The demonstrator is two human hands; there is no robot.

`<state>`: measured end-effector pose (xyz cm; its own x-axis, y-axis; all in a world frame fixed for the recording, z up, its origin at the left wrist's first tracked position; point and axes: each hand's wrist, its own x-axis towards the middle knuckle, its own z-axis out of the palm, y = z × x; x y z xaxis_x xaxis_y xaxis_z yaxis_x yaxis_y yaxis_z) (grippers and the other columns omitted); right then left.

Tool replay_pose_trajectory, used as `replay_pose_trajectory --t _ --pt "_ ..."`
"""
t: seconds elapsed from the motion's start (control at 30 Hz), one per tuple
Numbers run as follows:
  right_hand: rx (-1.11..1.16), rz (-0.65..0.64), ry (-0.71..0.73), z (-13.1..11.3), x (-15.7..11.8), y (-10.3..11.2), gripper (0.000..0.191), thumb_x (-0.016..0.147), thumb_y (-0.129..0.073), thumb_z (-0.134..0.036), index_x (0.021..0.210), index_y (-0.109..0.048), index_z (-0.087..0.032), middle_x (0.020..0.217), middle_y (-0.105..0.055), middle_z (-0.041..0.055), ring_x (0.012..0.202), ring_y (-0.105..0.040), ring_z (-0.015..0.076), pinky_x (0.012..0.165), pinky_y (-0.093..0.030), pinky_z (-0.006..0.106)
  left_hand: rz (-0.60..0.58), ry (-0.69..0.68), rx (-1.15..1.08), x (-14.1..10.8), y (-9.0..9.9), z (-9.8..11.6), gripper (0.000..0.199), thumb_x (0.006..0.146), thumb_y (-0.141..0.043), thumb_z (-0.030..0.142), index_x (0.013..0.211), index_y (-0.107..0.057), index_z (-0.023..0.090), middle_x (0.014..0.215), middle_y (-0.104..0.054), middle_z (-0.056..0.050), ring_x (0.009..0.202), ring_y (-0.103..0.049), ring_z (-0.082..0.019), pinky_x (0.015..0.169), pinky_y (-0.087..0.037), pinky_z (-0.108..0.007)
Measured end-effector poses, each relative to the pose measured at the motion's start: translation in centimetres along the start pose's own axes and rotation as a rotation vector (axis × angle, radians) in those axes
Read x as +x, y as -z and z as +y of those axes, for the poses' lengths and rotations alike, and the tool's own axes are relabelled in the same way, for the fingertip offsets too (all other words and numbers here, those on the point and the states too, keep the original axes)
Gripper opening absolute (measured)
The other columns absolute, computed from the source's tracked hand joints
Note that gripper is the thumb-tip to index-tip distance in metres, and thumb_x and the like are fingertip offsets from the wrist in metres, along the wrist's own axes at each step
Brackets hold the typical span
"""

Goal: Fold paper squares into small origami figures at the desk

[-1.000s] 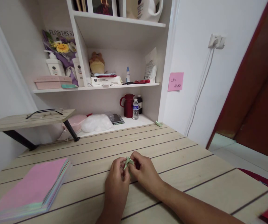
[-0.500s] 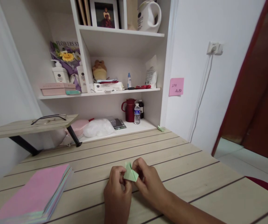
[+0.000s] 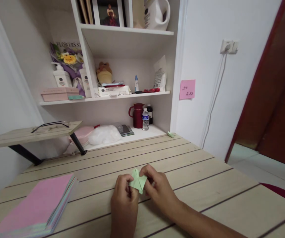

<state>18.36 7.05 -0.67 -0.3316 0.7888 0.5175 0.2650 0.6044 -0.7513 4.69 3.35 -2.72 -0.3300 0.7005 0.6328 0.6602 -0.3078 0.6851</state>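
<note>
Green paper (image 3: pixel 138 181) has spread flatter; pink note (image 3: pixel 187 89) reads "250".

Paper stack (image 3: pixel 36 203) left of hands (image 3: pixel 124 200), paper (image 3: pixel 138 182) between them, shelves (image 3: pixel 127 29) behind

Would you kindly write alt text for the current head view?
A person's left hand and right hand hold a small folded pale-green paper over a pale wood-look table with dark lines. A pink-topped stack of paper sheets lies to the left; white shelves stand behind.
</note>
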Motion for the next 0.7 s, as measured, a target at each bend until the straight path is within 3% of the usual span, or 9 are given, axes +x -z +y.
replay_pose_trajectory --t 0.13,0.3,0.43,0.7 --pt "-0.092 -0.036 -0.12 1.5 0.8 0.1 0.022 0.076 -0.046 -0.009 0.087 -0.058 -0.024 0.057 -0.049 -0.0073 0.052 -0.044 0.0121 0.053 -0.029 0.021 -0.182 0.082 0.066 0.5 -0.3 -1.0 0.016 0.077 -0.046 0.015 0.085 -0.055 0.025 0.068 -0.06 0.003 0.058 -0.056 -0.014 0.058 -0.042 -0.024" --pt "-0.309 -0.151 -0.142 2.5 1.0 0.2 0.021 0.075 -0.054 -0.012 0.089 -0.063 -0.025 0.062 -0.058 -0.0054 0.059 -0.051 0.0133 0.058 -0.029 0.022 -0.402 0.122 0.133 0.5 -0.7 -2.2 0.014 0.079 -0.047 0.013 0.083 -0.054 0.024 0.069 -0.058 0.005 0.059 -0.054 -0.012 0.058 -0.039 -0.021" --pt "-0.425 -0.229 -0.12 2.2 0.9 0.5 0.024 0.074 -0.058 -0.011 0.091 -0.065 -0.027 0.077 -0.067 -0.0029 0.071 -0.056 0.0152 0.064 -0.029 0.024 -0.45 0.138 0.198 0.6 -0.9 -2.3 0.015 0.08 -0.047 0.012 0.083 -0.055 0.024 0.068 -0.057 0.006 0.059 -0.052 -0.011 0.058 -0.037 -0.021" --pt "-0.403 -0.32 -0.127 2.7 1.0 1.1 0.037 0.067 -0.06 -0.004 0.095 -0.068 -0.027 0.087 -0.061 -0.0014 0.078 -0.055 0.0146 0.069 -0.033 0.024 -0.497 0.069 0.276 0.6 -0.4 -1.3 0.024 0.075 -0.05 0.003 0.085 -0.059 0.024 0.087 -0.062 0.002 0.068 -0.056 -0.012 0.064 -0.04 -0.022"
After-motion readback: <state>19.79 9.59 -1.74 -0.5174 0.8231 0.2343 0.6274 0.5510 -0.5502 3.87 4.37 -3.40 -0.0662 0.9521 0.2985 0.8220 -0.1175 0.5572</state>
